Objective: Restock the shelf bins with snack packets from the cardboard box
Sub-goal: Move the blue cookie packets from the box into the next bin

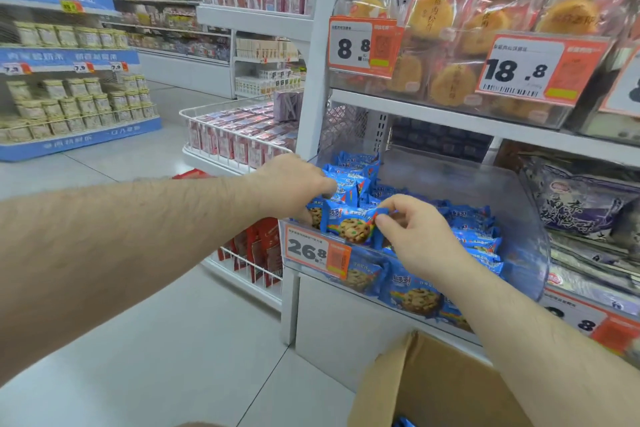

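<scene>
at the centre of the frame a blue cookie packet (349, 224) is held upright at the front lip of the clear shelf bin (512, 218), just above the orange price tag (317, 251). its right end is pinched by the right hand (415, 236) between thumb and forefinger, while its left end is gripped by the left hand (294, 189), whose fingers are curled behind it; whether other packets are also touched by that hand is hard to tell, since the fingertips are hidden. the packet's long axis is laid left to right, along the bin's front edge, with the printed face turned outward. the stacked packets (474, 232) lie just behind and to the right, toward centre right of the frame, so the coming move is judged to be a short push backward and down into the bin. neither hand is nearer; the packet is spanned by both. the cardboard box (436, 388) is seen at lower right, below the right forearm, well apart from the bin.
</scene>
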`<act>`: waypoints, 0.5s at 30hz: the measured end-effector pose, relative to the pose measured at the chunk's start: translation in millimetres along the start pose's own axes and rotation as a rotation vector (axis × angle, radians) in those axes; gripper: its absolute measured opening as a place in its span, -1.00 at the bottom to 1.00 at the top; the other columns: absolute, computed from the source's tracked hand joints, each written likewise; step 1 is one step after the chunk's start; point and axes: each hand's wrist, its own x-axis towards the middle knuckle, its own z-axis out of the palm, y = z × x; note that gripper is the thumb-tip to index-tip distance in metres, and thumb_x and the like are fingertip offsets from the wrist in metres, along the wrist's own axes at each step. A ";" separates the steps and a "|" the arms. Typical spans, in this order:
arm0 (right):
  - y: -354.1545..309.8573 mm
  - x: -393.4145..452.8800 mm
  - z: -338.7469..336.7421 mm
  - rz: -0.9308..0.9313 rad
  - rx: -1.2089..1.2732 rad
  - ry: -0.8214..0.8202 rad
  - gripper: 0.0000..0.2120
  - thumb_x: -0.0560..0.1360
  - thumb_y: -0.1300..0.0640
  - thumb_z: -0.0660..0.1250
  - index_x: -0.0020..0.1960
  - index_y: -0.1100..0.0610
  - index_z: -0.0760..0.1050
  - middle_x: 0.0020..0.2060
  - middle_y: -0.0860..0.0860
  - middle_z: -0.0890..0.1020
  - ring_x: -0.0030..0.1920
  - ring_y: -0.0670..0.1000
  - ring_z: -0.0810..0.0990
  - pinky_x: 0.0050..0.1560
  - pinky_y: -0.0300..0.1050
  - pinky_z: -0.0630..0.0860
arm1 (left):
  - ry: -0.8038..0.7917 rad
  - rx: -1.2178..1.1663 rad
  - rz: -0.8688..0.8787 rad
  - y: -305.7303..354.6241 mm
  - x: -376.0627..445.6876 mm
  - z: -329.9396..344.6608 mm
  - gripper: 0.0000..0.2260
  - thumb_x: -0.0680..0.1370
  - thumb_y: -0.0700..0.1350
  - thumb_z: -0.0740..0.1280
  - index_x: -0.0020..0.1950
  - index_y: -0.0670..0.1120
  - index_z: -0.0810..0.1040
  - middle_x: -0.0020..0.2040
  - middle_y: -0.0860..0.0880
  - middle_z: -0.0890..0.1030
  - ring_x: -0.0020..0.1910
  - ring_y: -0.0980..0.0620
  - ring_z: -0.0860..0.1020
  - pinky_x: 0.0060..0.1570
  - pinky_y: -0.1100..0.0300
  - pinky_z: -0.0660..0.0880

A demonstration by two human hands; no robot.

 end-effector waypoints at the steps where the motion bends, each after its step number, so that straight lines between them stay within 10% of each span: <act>1: -2.8 0.8 1.9 0.000 -0.015 -0.029 -0.86 0.59 0.12 0.24 -0.14 0.01 0.50 -0.39 -0.04 0.49 -0.38 -0.03 0.37 -0.29 -0.11 0.34 | -0.029 -0.054 -0.014 -3.3 0.1 -1.2 -0.55 0.46 0.14 0.42 0.28 0.06 0.41 0.10 0.03 0.57 0.07 -0.07 0.55 0.04 0.00 0.49; 15: -12.1 15.1 14.5 0.074 -0.018 -0.132 -0.88 0.41 0.12 0.45 -0.12 -0.03 0.54 -0.23 -0.04 0.60 -0.26 0.03 0.55 -0.21 -0.07 0.48 | 0.012 -0.186 -0.011 -11.8 -10.3 -2.2 -0.75 0.55 -0.11 0.33 0.22 0.08 0.48 0.07 0.07 0.56 0.05 0.01 0.53 -0.09 0.09 0.49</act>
